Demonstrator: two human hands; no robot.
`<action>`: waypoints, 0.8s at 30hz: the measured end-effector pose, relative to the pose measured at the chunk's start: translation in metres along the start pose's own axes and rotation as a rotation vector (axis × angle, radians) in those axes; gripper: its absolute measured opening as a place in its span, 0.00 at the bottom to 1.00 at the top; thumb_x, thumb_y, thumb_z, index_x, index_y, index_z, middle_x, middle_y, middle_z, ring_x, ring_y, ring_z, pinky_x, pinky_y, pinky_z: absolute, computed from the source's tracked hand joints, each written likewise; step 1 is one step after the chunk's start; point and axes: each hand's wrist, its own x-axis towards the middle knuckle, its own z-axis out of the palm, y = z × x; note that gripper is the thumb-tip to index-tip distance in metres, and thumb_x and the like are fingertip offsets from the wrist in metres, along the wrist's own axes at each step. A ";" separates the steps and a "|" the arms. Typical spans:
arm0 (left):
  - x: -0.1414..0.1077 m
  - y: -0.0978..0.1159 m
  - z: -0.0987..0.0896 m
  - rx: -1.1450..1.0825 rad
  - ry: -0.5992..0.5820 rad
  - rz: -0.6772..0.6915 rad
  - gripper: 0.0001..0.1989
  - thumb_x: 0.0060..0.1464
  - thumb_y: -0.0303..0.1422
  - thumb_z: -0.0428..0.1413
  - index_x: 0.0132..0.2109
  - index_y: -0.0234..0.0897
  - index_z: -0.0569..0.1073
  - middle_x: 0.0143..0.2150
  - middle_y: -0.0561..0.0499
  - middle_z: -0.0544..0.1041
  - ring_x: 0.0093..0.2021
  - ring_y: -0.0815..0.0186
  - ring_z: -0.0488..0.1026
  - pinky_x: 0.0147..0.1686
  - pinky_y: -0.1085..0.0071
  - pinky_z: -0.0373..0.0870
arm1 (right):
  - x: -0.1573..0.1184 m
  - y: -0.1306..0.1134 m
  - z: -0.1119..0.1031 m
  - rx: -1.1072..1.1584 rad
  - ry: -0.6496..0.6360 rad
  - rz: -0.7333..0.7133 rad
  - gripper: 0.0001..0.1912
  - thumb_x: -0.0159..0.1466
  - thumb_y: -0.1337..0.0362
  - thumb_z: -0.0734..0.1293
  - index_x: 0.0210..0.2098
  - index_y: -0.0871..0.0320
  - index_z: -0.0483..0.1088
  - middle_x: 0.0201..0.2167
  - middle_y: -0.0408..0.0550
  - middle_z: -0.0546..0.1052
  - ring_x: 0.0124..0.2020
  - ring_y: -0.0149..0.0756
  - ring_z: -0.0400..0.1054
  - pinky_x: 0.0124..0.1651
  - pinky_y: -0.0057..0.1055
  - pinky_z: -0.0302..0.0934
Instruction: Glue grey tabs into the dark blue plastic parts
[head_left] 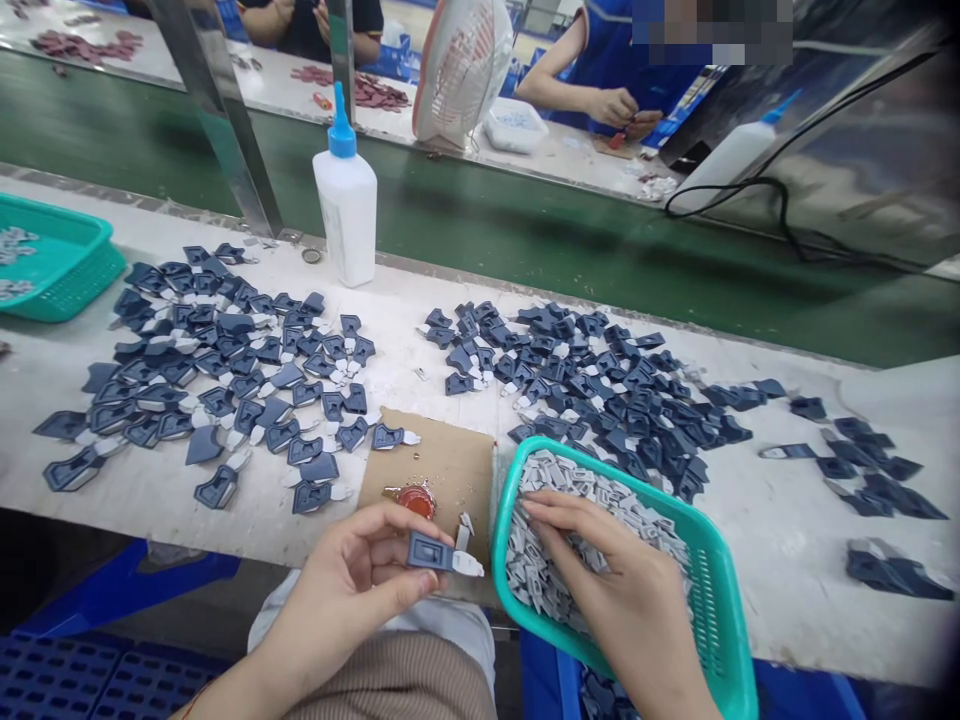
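Note:
My left hand [375, 575] holds a dark blue part [429, 552] with a white tip, pinched between thumb and fingers above the table's front edge. My right hand [615, 570] reaches into a green basket [731, 610] full of small grey pieces [562, 480]; its thumb and forefinger are pressed together at the pieces, and whatever they hold is too small to tell. Between the hands lies brown cardboard [450, 455] with a red blob [415, 502] and a small grey piece [465, 530] on it. One more blue part [390, 437] rests at the cardboard's top left.
Piles of blue parts [247, 350] [600, 370] spread left and right. A white bottle [349, 215] with a blue nozzle stands behind. Another green basket [67, 270] is far left. Across the green divider [525, 230], people work beside a fan [461, 70].

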 end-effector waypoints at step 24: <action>-0.005 0.008 -0.016 0.040 0.096 0.065 0.08 0.50 0.28 0.66 0.39 0.37 0.79 0.44 0.46 0.81 0.45 0.61 0.79 0.46 0.69 0.77 | -0.007 0.001 -0.025 -0.351 -0.173 -0.309 0.16 0.72 0.62 0.55 0.46 0.55 0.73 0.41 0.50 0.78 0.40 0.37 0.77 0.36 0.30 0.72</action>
